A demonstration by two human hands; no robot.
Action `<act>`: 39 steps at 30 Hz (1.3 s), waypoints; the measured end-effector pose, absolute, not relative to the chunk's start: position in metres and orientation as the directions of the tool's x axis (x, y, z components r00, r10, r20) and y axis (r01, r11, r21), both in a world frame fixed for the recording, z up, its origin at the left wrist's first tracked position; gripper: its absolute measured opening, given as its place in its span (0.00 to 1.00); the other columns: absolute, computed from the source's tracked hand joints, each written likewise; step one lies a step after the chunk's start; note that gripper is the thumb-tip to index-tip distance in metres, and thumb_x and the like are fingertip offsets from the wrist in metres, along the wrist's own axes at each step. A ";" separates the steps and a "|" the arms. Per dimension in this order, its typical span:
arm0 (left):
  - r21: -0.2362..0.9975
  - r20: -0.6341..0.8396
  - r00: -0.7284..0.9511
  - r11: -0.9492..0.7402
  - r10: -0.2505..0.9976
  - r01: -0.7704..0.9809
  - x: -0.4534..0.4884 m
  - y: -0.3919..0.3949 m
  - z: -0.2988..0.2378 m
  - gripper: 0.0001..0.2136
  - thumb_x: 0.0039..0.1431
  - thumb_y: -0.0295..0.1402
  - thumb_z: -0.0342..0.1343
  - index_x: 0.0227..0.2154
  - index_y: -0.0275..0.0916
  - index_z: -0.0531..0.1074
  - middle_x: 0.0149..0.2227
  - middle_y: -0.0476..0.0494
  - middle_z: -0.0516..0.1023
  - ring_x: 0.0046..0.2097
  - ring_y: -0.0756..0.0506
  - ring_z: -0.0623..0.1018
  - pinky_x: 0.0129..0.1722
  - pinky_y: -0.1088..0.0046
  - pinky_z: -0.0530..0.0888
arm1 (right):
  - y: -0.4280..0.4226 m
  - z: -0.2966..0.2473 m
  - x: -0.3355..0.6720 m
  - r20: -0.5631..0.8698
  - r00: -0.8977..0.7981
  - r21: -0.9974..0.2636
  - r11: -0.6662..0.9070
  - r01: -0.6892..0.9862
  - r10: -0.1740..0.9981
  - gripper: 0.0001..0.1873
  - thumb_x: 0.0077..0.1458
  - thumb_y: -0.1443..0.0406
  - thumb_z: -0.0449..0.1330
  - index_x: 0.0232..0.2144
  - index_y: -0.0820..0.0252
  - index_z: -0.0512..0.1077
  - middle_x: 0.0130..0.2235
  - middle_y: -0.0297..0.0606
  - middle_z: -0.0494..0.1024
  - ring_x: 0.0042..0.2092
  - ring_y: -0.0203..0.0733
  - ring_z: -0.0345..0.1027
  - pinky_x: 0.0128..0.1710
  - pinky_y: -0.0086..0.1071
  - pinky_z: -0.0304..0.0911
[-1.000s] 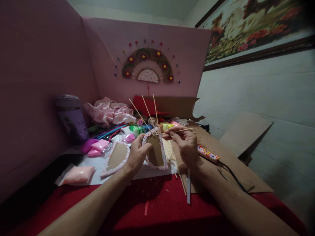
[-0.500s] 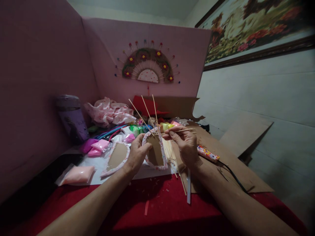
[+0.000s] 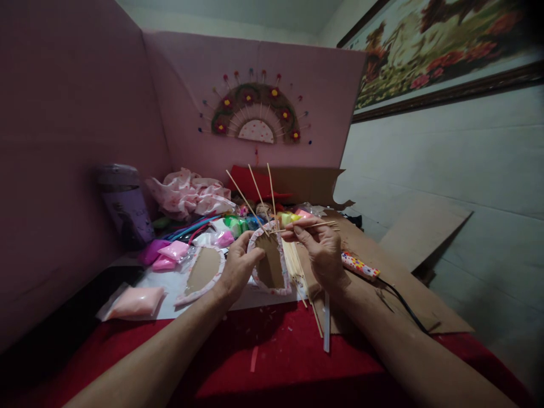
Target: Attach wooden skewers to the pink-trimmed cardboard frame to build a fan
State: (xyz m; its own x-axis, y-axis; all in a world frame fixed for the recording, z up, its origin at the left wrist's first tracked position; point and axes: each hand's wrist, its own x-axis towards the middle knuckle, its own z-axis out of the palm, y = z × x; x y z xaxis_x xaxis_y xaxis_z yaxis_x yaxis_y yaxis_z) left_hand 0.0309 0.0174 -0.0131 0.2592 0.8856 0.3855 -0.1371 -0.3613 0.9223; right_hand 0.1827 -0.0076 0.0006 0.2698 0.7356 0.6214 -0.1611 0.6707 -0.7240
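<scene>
My left hand (image 3: 238,269) is closed on the left rim of a half-round cardboard piece (image 3: 269,264) edged in pink spotted fabric, held tilted above the table. Three thin wooden sticks (image 3: 255,195) fan upward from its top edge. My right hand (image 3: 319,249) pinches another wooden stick (image 3: 317,225), held level across the top of the piece. A bundle of loose sticks (image 3: 297,271) lies on the table just under my right hand. A second fabric-edged cardboard piece (image 3: 203,272) lies flat to the left.
Pink clay packets (image 3: 135,301), coloured clay bags (image 3: 238,224), crumpled pink cloth (image 3: 189,194) and a purple cup (image 3: 124,205) crowd the left and back. A spotted glue gun (image 3: 359,266) with a black cord lies on brown cardboard (image 3: 399,289) at right. A finished fan (image 3: 256,113) hangs on the pink backboard.
The cardboard piece with its three sticks has shifted slightly right and tilted a little; both hands keep their grips.
</scene>
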 end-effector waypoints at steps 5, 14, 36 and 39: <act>0.924 0.380 0.265 -0.352 0.886 -0.148 0.031 0.019 -0.013 0.10 0.43 0.26 0.50 0.32 0.37 0.69 0.28 0.51 0.71 0.32 0.49 0.68 0.32 0.75 0.64 | -0.009 0.001 0.182 0.623 0.276 -0.718 0.675 -0.169 0.732 0.03 0.48 0.68 0.61 0.28 0.60 0.69 0.29 0.33 0.77 0.28 0.36 0.74 0.34 0.34 0.71; 0.925 0.377 0.267 -0.345 0.887 -0.159 0.032 0.017 -0.012 0.11 0.43 0.26 0.51 0.33 0.37 0.70 0.27 0.51 0.72 0.31 0.49 0.69 0.32 0.75 0.65 | -0.010 0.002 0.181 0.620 0.279 -0.726 0.671 -0.150 0.733 0.03 0.49 0.67 0.61 0.29 0.59 0.69 0.29 0.33 0.77 0.28 0.36 0.74 0.34 0.35 0.71; 0.939 0.343 0.283 -0.320 0.896 -0.124 0.032 0.018 -0.013 0.11 0.42 0.26 0.51 0.32 0.36 0.70 0.27 0.51 0.72 0.30 0.49 0.69 0.31 0.75 0.65 | -0.010 0.001 0.183 0.662 0.304 -0.680 0.720 -0.140 0.685 0.02 0.50 0.67 0.60 0.30 0.59 0.71 0.30 0.33 0.77 0.29 0.36 0.73 0.36 0.35 0.70; 0.939 0.343 0.279 -0.322 0.897 -0.118 0.033 0.018 -0.013 0.11 0.41 0.27 0.51 0.31 0.36 0.70 0.27 0.51 0.72 0.30 0.49 0.69 0.31 0.75 0.65 | -0.011 0.003 0.182 0.657 0.291 -0.687 0.711 -0.147 0.695 0.02 0.50 0.66 0.60 0.29 0.59 0.70 0.31 0.33 0.77 0.29 0.36 0.73 0.35 0.35 0.70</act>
